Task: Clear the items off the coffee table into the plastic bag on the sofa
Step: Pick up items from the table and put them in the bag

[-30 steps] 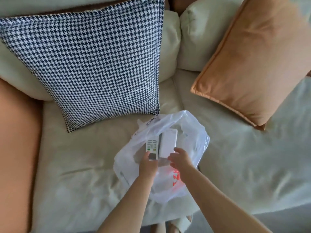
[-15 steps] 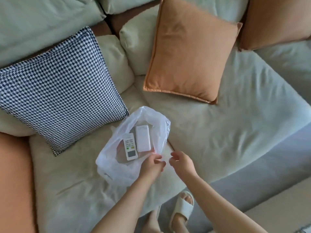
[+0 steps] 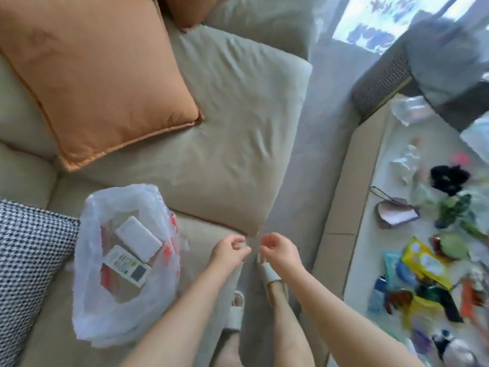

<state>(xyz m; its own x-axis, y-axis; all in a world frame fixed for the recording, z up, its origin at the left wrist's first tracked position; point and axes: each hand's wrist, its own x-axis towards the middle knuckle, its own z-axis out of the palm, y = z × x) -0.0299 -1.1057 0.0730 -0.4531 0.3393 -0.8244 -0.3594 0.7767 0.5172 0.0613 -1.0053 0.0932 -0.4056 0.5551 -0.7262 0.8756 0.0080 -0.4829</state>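
A clear plastic bag (image 3: 87, 313) lies open on the sofa seat at the lower left. Inside it sit a white remote control (image 3: 125, 266) and a white box-shaped item (image 3: 138, 239). My left hand (image 3: 229, 251) and my right hand (image 3: 279, 250) hover side by side over the sofa's front edge, right of the bag, fingers loosely curled and holding nothing. The coffee table (image 3: 381, 165) runs along the right edge, with several colourful packets (image 3: 423, 263), a black scrunchie (image 3: 448, 178) and a pink pouch (image 3: 397, 215) on it.
An orange cushion (image 3: 100, 83) leans on the sofa back at the upper left; a houndstooth cushion (image 3: 29, 260) lies left of the bag. A grey floor strip (image 3: 317, 144) separates sofa and table. My slippered feet (image 3: 270, 274) stand below my hands. A dark wicker seat (image 3: 383, 78) stands at the upper right.
The view has swung right, bringing the coffee table into sight. Both hands have left the bag, which holds the remote and the white item, and moved right of it.
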